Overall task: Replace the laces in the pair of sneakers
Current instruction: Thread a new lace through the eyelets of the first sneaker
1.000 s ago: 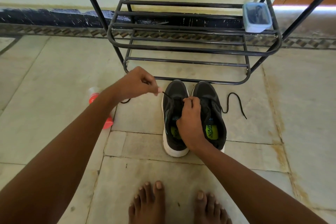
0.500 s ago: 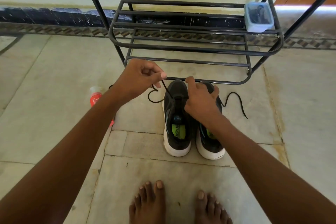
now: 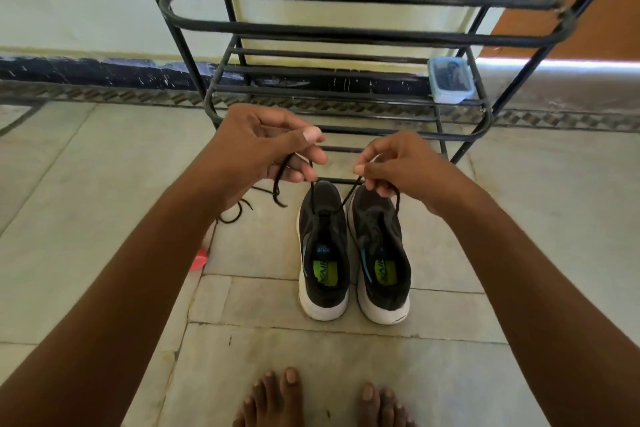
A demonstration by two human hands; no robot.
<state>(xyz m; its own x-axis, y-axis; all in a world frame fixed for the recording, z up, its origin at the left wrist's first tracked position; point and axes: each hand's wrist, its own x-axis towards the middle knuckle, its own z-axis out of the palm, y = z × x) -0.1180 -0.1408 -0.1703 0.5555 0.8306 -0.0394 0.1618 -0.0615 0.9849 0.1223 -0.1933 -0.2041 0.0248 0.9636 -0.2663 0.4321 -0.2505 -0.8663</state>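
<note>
Two black mesh-fabric sneakers with thick white rubber soles stand side by side, nearly touching, on the pale, veined stone floor [image 3: 450, 374], toes pointing toward the rack. The left sneaker [image 3: 323, 253] and the right sneaker [image 3: 379, 253] each show a lime-green insole patch with dark lettering that reads roughly "XAIR"; the same word, in blue, sits on the left tongue tab. Turquoise trim edges each collar.

A thin, round black cord lace [image 3: 313, 194] rises in two strands from the front eyelets of the left sneaker. The left hand [image 3: 263, 152] is raised above and left of the toes, fingers curled, thumb and fingers pinching one strand, whose loose tail loops below the palm. The right hand [image 3: 398, 166] hovers over the right sneaker's toe, fingers curled, thumb and forefinger pinching the other strand, with its end hanging past the knuckles.

Another black lace [image 3: 239, 210] lies coiled on the floor by the left wrist. A red object [image 3: 200, 258] peeks from behind the left forearm. Behind the sneakers stands a black tubular metal shoe rack [image 3: 346, 31] with round-cornered shelves of parallel bars; a translucent pale-blue plastic box [image 3: 450, 80] with dark contents sits on a lower shelf. Bare toes [image 3: 287, 395] show at the bottom edge.
</note>
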